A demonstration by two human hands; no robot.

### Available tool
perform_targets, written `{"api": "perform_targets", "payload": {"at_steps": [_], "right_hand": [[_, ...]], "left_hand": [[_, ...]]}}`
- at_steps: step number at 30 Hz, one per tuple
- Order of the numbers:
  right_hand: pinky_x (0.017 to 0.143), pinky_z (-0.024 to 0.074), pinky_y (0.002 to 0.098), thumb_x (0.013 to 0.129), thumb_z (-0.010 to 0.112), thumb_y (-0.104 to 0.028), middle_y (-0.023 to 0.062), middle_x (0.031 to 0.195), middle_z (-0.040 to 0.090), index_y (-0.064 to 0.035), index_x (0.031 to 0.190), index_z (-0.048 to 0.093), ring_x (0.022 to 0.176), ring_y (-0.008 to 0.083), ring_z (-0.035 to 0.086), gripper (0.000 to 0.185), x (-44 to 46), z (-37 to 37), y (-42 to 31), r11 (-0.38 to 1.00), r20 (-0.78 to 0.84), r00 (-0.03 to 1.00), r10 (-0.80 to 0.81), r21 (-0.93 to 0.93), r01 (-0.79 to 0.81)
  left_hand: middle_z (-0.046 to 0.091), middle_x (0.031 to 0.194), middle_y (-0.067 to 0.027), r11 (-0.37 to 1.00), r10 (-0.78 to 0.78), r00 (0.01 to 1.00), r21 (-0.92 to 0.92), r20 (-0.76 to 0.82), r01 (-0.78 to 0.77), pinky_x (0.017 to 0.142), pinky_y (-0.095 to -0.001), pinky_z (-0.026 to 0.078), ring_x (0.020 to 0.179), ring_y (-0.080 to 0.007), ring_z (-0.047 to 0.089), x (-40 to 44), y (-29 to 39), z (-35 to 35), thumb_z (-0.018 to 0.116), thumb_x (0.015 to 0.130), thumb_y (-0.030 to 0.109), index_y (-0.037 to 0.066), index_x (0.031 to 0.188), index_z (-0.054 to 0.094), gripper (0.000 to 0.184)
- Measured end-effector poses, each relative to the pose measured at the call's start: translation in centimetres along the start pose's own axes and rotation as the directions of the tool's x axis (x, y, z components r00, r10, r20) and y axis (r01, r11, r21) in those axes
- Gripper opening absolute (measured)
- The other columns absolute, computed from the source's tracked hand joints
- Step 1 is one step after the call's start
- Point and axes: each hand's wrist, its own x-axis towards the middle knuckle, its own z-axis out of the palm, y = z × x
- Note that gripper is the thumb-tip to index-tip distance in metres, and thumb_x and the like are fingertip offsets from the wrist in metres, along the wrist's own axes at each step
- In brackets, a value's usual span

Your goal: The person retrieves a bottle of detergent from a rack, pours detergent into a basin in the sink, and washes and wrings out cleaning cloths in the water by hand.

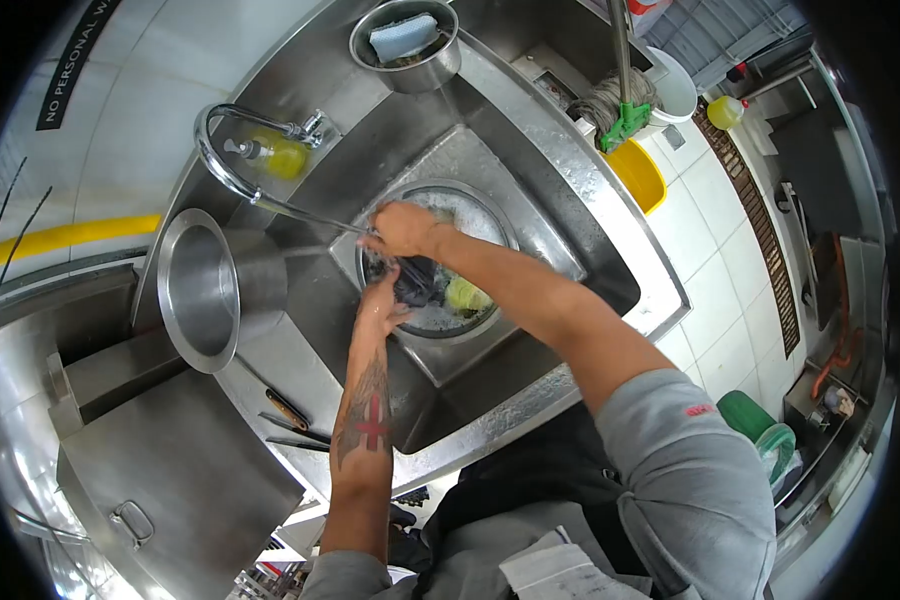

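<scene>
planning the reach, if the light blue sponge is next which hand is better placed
The right hand, I'd say. It is nearer the light blue sponge in the metal pot, and its way looks open. The left hand sits farther back, with the right in between.

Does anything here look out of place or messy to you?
Nothing looks plainly broken or spilled. Slightly odd, perhaps: a brown-handled knife lies loose on the metal ledge beside the sink, near the person's bare left forearm, which might brush it.
</scene>
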Motion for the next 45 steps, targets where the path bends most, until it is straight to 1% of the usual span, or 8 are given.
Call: {"api": "perform_targets", "payload": {"at_steps": [4, 13, 15, 18, 26, 32, 41, 45], "right_hand": [[0.079, 0.0526, 0.0470, 0.084, 0.069, -0.061, 0.0239, 0.089, 0.069, 0.0027, 0.093, 0.070, 0.086, 0.0405, 0.067, 0.064, -1.4, -6.0, -4.8, 0.948, 0.269, 0.961, -0.063, 0.318, -0.027], [0.065, 0.0491, 0.0350, 0.069, 0.090, -0.041, 0.0055, 0.082, 0.071, -0.0047, 0.093, 0.074, 0.071, 0.0153, 0.063, 0.046, -3.2, -5.6, 4.7, 0.803, 0.273, 0.962, 0.008, 0.571, -0.168], [0.069, 0.0511, 0.0353, 0.074, 0.087, -0.037, 0.0055, 0.084, 0.072, -0.0053, 0.096, 0.074, 0.075, 0.0166, 0.065, 0.041, -2.1, -6.3, 3.0, -0.003, 0.204, 0.937, 0.285, 0.977, -0.212], [0.066, 0.0529, 0.0383, 0.073, 0.083, -0.035, 0.0162, 0.082, 0.070, -0.0049, 0.094, 0.072, 0.069, 0.0244, 0.068, 0.038, -0.7, -1.5, -2.8, 0.802, -0.283, 0.953, 0.111, 0.592, 0.082], [0.081, 0.0558, 0.0489, 0.087, 0.066, -0.044, 0.0202, 0.080, 0.071, -0.0056, 0.087, 0.075, 0.085, 0.0396, 0.070, 0.040, 3.7, 0.5, 1.0, 0.969, -0.035, 0.988, 0.154, 0.202, -0.144], [0.094, 0.0515, 0.0455, 0.086, 0.062, -0.070, 0.0206, 0.095, 0.073, -0.0001, 0.102, 0.075, 0.102, 0.0353, 0.069, 0.073, 3.2, -4.8, -0.4, 0.828, 0.307, 0.951, 0.047, 0.520, -0.209], [0.081, 0.0519, 0.0367, 0.071, 0.087, -0.050, 0.0150, 0.092, 0.072, 0.0016, 0.103, 0.073, 0.085, 0.0251, 0.068, 0.063, -3.3, -4.8, 10.6, 0.835, 0.426, 0.890, 0.163, 0.421, -0.355], [0.075, 0.0530, 0.0379, 0.071, 0.088, -0.043, 0.0113, 0.084, 0.072, -0.0038, 0.090, 0.074, 0.084, 0.0192, 0.068, 0.046, -3.2, -5.2, 6.1, 0.284, 0.177, 0.906, 0.383, 0.911, -0.298]], "left_hand": [[0.066, 0.119, -0.0154, 0.569, 0.804, 0.546, -0.040, 0.233, -0.821, 0.094, -0.0330, 0.049, 0.104, -0.0188, 0.064, 0.2, 0.2, -4.2, 0.069, 0.092, 0.010, -0.001, 0.133, 0.055, 0.044], [0.064, 0.123, -0.0154, 0.342, 0.855, 0.510, -0.838, 0.090, -0.425, 0.109, -0.0500, 0.042, 0.117, -0.0263, 0.060, -6.4, 2.6, -8.4, 0.067, 0.089, 0.034, -0.003, 0.125, 0.058, 0.052], [0.063, 0.126, -0.0145, 0.409, 0.721, 0.686, -0.859, 0.097, -0.309, 0.110, -0.0519, 0.040, 0.120, -0.0272, 0.059, -3.9, 2.3, -5.4, 0.062, 0.091, 0.038, -0.001, 0.126, 0.058, 0.052], [0.061, 0.132, -0.0097, 0.655, 0.358, 0.933, -0.722, 0.035, -0.224, 0.108, -0.0515, 0.042, 0.122, -0.0290, 0.058, 0.9, 3.5, 0.1, 0.050, 0.097, 0.045, 0.009, 0.129, 0.057, 0.049], [0.061, 0.133, -0.0075, 0.557, 0.312, 0.934, -0.830, 0.172, -0.033, 0.102, -0.0451, 0.047, 0.121, -0.0254, 0.059, 0.0, 2.6, 0.6, 0.046, 0.101, 0.051, 0.011, 0.133, 0.056, 0.052], [0.068, 0.117, -0.0082, 0.773, 0.625, 0.734, -0.079, 0.266, -0.629, 0.096, -0.0337, 0.049, 0.101, -0.0170, 0.065, 3.0, 2.4, -3.7, 0.071, 0.096, 0.025, 0.001, 0.126, 0.062, 0.039], [0.057, 0.136, -0.0204, 0.366, 0.765, 0.640, -0.866, 0.071, -0.341, 0.113, -0.0528, 0.036, 0.129, -0.0350, 0.052, -0.9, 3.2, -5.8, 0.056, 0.102, 0.035, -0.005, 0.132, 0.052, 0.050], [0.058, 0.136, -0.0215, 0.433, 0.612, 0.772, -0.890, 0.174, -0.143, 0.113, -0.0528, 0.037, 0.128, -0.0349, 0.054, 0.7, 0.4, -2.7, 0.053, 0.101, 0.034, -0.004, 0.133, 0.053, 0.049]]}}
